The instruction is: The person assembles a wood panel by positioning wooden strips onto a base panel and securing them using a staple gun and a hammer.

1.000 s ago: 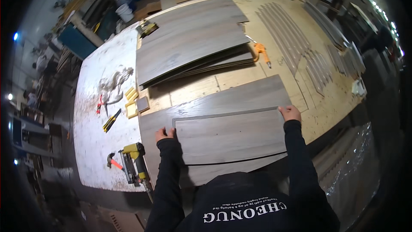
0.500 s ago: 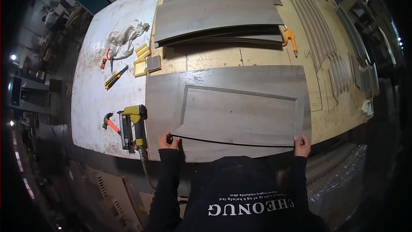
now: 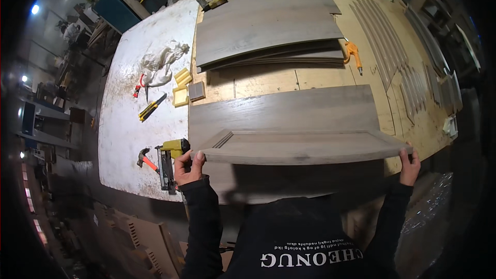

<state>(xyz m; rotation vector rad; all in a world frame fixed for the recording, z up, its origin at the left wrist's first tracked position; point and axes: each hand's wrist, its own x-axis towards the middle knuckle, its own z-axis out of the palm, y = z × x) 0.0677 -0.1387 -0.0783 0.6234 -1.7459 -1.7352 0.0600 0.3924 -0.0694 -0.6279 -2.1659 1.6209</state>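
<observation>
A panel (image 3: 305, 147) is gripped by its near corners, the left one pinched between thumb and fingers of the left hand (image 3: 190, 168), the right one between those of the right hand (image 3: 409, 165), with its near edge held up above a flat board (image 3: 279, 104); whether its far edge is supported cannot be told. Just left of the left-hand grip, a nailer (image 3: 166, 163) and a hammer (image 3: 148, 160) are laid, a rag (image 3: 161, 63) being placed farther beyond. Past the panel, a stack (image 3: 266, 18) is set, with strips (image 3: 381, 39) spread beyond the right-hand grip.
</observation>
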